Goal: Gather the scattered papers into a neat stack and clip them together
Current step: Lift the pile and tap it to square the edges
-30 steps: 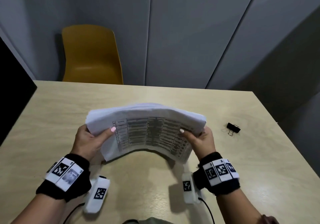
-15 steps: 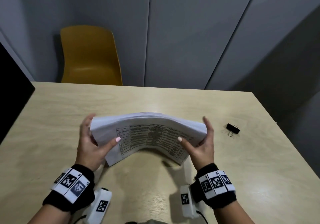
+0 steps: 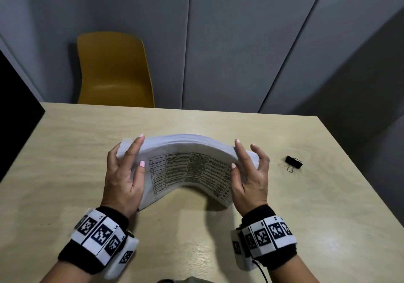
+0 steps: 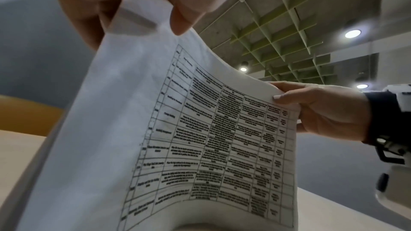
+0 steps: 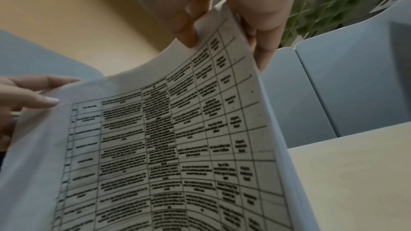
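A thick stack of white papers (image 3: 192,169) stands on its lower edge on the table, bowed toward me, with a printed grid on the front sheet. My left hand (image 3: 135,151) pinches its left edge, thumb on the front and fingers behind and over the top. My right hand (image 3: 240,153) pinches the right edge the same way. The left wrist view shows the paper stack (image 4: 200,138) caught between thumb and fingers. In the right wrist view the paper stack (image 5: 166,147) is held likewise. A black binder clip (image 3: 294,162) lies on the table to the right of my right hand, apart from it.
The pale wooden table (image 3: 65,151) ends at a far edge and a slanted right edge. A yellow chair (image 3: 113,70) stands behind the far left. A dark panel (image 3: 13,107) borders the left side. Grey wall panels rise behind.
The stack has come down and stands more upright on the table. Both hands slid up its side edges, with the fingers now stretched over the top and back.
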The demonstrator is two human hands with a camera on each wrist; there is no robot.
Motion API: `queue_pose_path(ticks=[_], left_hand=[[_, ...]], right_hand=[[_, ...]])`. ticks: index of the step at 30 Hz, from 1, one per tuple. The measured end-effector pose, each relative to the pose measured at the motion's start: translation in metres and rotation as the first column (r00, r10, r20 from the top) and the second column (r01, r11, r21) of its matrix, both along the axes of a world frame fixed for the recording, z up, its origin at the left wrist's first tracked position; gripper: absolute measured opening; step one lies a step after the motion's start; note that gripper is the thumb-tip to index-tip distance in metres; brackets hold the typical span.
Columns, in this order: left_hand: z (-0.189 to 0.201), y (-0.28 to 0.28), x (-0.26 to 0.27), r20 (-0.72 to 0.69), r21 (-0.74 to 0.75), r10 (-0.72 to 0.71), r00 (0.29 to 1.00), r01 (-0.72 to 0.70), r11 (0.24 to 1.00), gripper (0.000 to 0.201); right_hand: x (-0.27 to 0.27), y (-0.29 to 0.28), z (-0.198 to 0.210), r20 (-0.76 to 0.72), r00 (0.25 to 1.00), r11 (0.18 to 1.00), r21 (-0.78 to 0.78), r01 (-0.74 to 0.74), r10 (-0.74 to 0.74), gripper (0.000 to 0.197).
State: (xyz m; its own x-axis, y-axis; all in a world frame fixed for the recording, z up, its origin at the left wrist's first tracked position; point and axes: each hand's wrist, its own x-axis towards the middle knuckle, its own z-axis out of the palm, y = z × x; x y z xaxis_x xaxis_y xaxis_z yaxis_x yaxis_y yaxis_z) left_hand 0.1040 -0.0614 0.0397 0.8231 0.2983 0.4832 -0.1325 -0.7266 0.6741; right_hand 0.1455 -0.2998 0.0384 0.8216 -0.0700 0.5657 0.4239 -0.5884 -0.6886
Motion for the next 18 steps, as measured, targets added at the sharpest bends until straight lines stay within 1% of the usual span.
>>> queue_pose_path(ticks=[3,5,6,7,8,9,10,11,12,13,14,15,16,18], left_hand=[[0.002,0.007,0.001,0.024,-0.049,-0.004,1.0,0.005,0.999,0.047],[0.006,0.012,0.001,0.071,-0.101,-0.02,0.997,0.027,0.995,0.046],[0.006,0.014,0.001,0.068,-0.169,-0.03,0.997,0.041,0.985,0.05],[0.007,0.017,0.002,0.046,-0.278,-0.05,0.998,0.061,0.959,0.061],[0.003,0.021,0.003,-0.004,-0.398,-0.099,0.995,0.089,0.913,0.071],[0.0,0.024,0.005,-0.08,-0.492,-0.164,0.983,0.104,0.864,0.076],[-0.003,0.025,0.007,-0.164,-0.56,-0.229,0.959,0.1,0.822,0.072],[-0.007,0.024,0.008,-0.22,-0.631,-0.279,0.935,0.082,0.771,0.061],[-0.009,0.022,0.009,-0.237,-0.693,-0.294,0.926,0.051,0.719,0.046],[-0.01,0.019,0.011,-0.244,-0.705,-0.266,0.933,0.018,0.709,0.028],[-0.01,0.017,0.011,-0.23,-0.676,-0.223,0.947,0.009,0.737,0.018],[-0.011,0.017,0.012,-0.203,-0.634,-0.194,0.96,0.022,0.773,0.023],[-0.01,0.015,0.011,-0.186,-0.609,-0.176,0.967,0.027,0.793,0.027],[-0.014,0.014,0.01,-0.204,-0.604,-0.179,0.962,0.02,0.797,0.02]], right_hand=[[0.001,-0.004,0.001,-0.009,1.0,1.0,0.013,-0.012,0.012,0.052],[0.002,-0.009,0.001,-0.011,0.999,0.998,0.058,-0.029,0.03,0.058],[0.004,-0.013,-0.001,-0.054,0.998,0.993,0.115,-0.02,0.026,0.063],[0.006,-0.017,-0.004,-0.128,0.991,0.98,0.198,-0.003,0.029,0.071],[0.008,-0.02,-0.006,-0.213,0.975,0.955,0.296,0.001,0.065,0.078],[0.01,-0.023,-0.008,-0.292,0.947,0.925,0.379,-0.01,0.13,0.081],[0.013,-0.025,-0.011,-0.36,0.911,0.901,0.432,-0.028,0.201,0.076],[0.016,-0.024,-0.012,-0.408,0.877,0.883,0.468,-0.037,0.254,0.061],[0.018,-0.021,-0.013,-0.439,0.852,0.868,0.496,-0.036,0.286,0.042],[0.019,-0.017,-0.013,-0.446,0.847,0.861,0.508,-0.027,0.289,0.032],[0.018,-0.014,-0.014,-0.43,0.861,0.859,0.512,-0.015,0.272,0.033],[0.018,-0.012,-0.017,-0.402,0.881,0.852,0.524,0.0,0.247,0.036],[0.017,-0.011,-0.018,-0.378,0.896,0.839,0.544,0.012,0.232,0.037],[0.016,-0.01,-0.023,-0.401,0.886,0.836,0.548,0.026,0.235,0.031]])
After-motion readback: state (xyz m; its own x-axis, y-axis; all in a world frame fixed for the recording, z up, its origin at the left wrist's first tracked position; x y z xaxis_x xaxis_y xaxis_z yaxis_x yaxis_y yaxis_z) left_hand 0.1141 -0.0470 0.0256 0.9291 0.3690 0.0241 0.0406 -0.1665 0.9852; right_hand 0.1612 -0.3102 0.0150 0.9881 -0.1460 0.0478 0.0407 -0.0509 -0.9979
